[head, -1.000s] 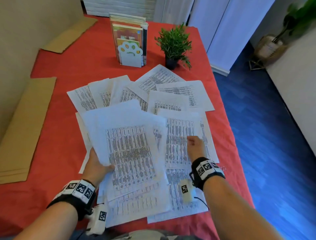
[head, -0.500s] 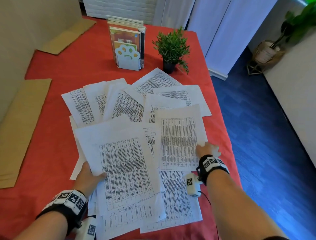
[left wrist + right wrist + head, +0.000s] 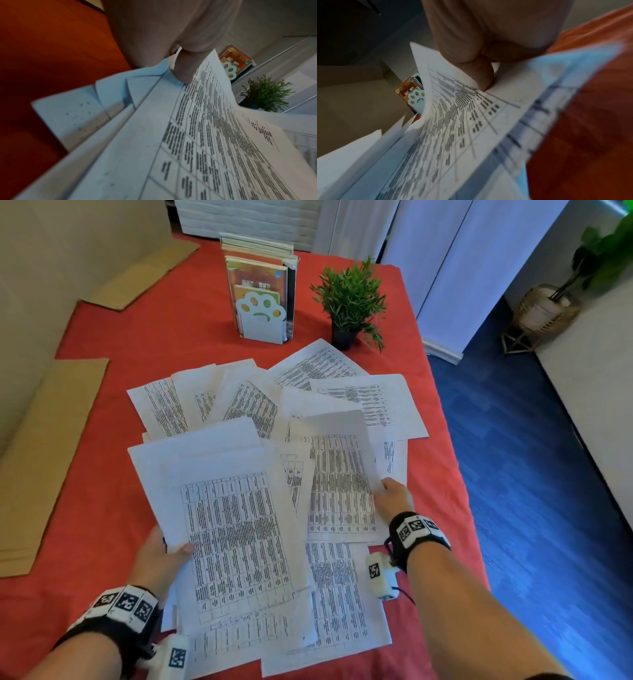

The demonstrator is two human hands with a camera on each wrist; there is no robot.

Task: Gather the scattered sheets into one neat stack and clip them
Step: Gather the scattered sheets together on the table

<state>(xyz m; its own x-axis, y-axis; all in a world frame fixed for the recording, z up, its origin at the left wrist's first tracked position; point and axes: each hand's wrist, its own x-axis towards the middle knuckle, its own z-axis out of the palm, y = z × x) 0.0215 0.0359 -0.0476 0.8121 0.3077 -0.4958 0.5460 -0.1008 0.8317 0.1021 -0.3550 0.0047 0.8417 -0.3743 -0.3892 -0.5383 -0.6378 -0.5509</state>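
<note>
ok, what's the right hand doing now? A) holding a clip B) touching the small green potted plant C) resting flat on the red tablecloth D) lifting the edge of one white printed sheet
D: the right hand pinches the right edge of a white printed sheet, thumb on top, and that edge curls up off the pile.

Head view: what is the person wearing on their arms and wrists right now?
Both forearms are bare, no sleeves. Each wrist carries a black band faced with white square tiles printed with black-and-white coded markers; the left wrist band matches. A small white camera block with its own marker hangs under each wrist, and a thin black cable runs from the right one.
</note>
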